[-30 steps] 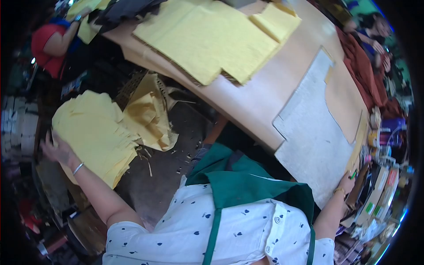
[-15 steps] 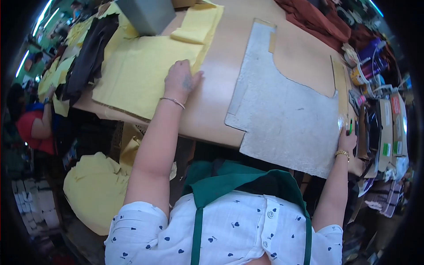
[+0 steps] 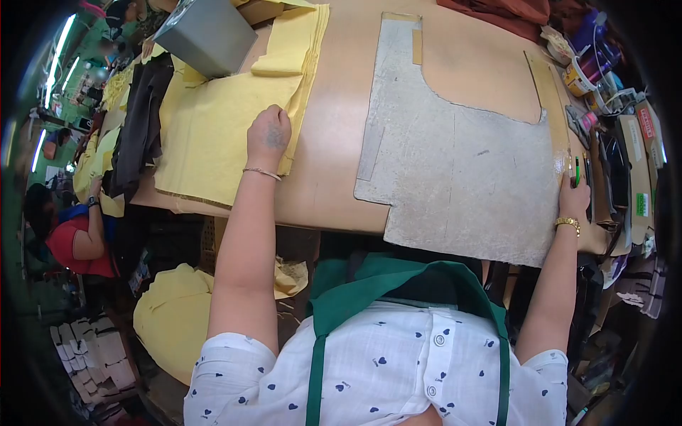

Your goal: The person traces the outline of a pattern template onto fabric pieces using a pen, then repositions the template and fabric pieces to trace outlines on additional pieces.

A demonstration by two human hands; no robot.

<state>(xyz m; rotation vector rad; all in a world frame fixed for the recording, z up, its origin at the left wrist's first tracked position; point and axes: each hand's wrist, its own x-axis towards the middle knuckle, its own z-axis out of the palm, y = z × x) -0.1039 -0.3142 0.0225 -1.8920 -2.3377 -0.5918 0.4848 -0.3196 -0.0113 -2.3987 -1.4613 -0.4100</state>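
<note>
My left hand is closed near the right edge of a stack of yellow fabric, its fingers curled down onto the cloth. My fingertips are hidden behind the back of the hand. At the right side of the table, a green pen stands up out of my closed right hand. That hand rests beside the lower right edge of a large grey pattern template with a curved cutout. The template lies flat and overhangs the table's front edge.
A grey metal block sits on the yellow fabric. Dark cloth hangs at the left, where a person in a red top works. Reddish-brown cloth lies at the back; a white tub and folders line the right.
My left thumb, held out before, is now drawn in and the fingers are curled on the fabric. My right hand still holds the pen. The whole view has shifted slightly.
</note>
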